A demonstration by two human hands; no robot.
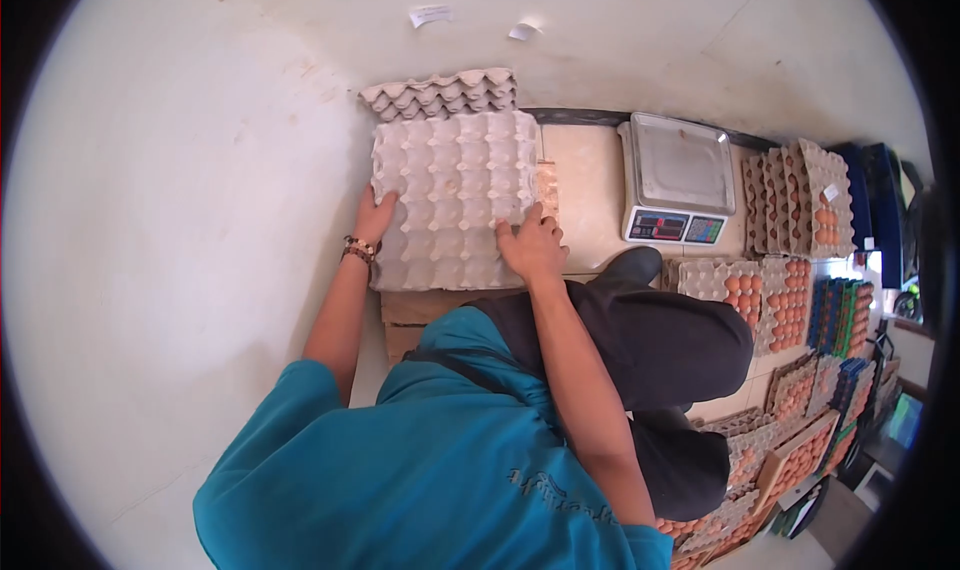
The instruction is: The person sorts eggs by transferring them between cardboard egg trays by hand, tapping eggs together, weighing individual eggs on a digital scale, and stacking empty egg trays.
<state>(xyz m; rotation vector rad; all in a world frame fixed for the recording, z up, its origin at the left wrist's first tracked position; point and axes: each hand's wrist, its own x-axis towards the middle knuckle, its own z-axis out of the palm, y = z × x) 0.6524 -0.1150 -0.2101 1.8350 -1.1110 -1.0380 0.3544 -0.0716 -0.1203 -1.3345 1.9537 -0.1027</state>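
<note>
A grey pulp egg tray [455, 185] with bare cups lies in front of me, close to the wall. My left hand [375, 216] grips its left edge, thumb on top and the other fingers mostly hidden. On the right edge is my right hand [534, 246], its thumb over the cups and its fingers bent at the side. Behind this tray, a stack of similar egg trays [440, 94] leans near the wall. Brown cardboard [405, 310] shows under the tray's near edge.
To the right, a digital scale [682, 170] stands on the tiled floor. Beyond it are stacked egg trays [795, 205] and trays of brown eggs [785, 300]. Blue and green trays [840, 315] stand farther right. My bent leg [660, 340] lies between me and the scale.
</note>
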